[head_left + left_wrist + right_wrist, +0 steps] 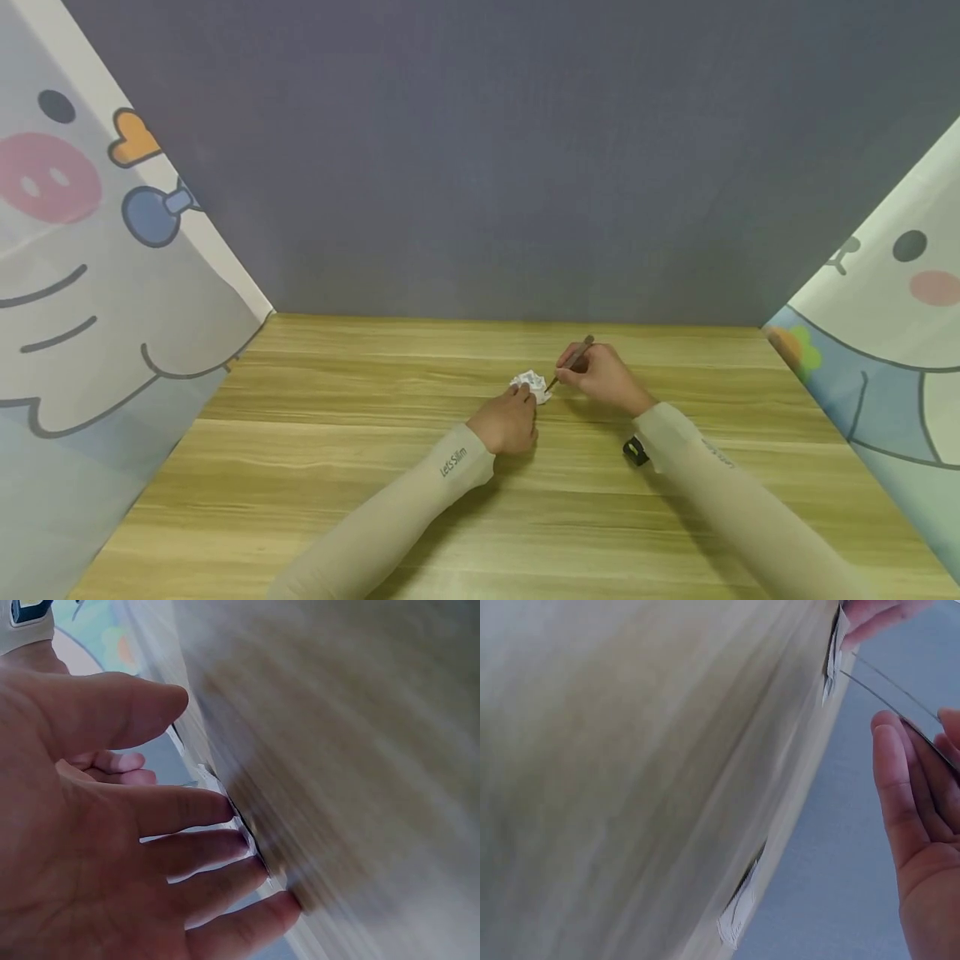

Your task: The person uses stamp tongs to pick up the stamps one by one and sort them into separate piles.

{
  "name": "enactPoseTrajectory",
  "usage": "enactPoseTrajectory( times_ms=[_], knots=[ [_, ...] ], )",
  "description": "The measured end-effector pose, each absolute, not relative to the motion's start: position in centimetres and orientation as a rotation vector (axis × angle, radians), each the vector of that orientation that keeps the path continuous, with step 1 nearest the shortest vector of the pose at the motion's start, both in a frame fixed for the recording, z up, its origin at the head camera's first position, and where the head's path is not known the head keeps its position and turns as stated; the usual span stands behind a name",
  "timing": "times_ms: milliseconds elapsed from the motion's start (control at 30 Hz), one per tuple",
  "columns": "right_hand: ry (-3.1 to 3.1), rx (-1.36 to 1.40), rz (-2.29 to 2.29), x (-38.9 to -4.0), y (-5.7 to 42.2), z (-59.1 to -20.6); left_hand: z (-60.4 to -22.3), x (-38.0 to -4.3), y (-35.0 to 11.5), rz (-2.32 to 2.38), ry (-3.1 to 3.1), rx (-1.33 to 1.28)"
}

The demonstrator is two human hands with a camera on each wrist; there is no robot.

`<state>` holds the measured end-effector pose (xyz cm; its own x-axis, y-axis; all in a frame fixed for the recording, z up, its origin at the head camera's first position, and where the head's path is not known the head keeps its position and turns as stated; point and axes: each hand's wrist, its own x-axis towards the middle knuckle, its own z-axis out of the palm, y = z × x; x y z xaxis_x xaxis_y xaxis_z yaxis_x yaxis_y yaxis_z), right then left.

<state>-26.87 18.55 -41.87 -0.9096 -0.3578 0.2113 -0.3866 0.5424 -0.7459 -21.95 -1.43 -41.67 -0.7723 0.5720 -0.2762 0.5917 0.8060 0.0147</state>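
Crumpled paper [534, 382], straight left fingers [184, 811] touching, right fingers [890, 761] pinching tweezers [579, 354] near its edge, tabletop [360, 383] around

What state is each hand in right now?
Left hand: open, resting on the crumpled white paper.
Right hand: closed, holding the tweezers.

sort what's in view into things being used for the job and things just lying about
In use:
crumpled white paper, touched by the left hand
tweezers, held in the right hand, tips near the paper

Probably not in use:
second white piece on the table, touched by neither hand
small black object at the right cuff, perhaps worn rather than loose
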Motion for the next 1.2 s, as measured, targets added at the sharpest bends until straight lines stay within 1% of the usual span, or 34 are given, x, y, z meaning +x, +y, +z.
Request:
enactPoseTrajectory(
  times_ms=[467, 800, 1200],
  knots=[
    [-2.636, 0.647, 1.257, -27.7, 17.3, -42.3, -41.6, -22.0, -1.5, -0.134, 2.741, 0.909],
    [-2.69, 0.588, 1.221, -28.7, 16.8, -42.6, -41.4, -21.8, -1.5, -0.133, 2.732, 0.93],
    [-2.703, 0.602, 1.188, -29.1, 16.5, -42.2, -41.5, -21.9, -1.5, -0.138, 2.734, 0.902]
  ],
)
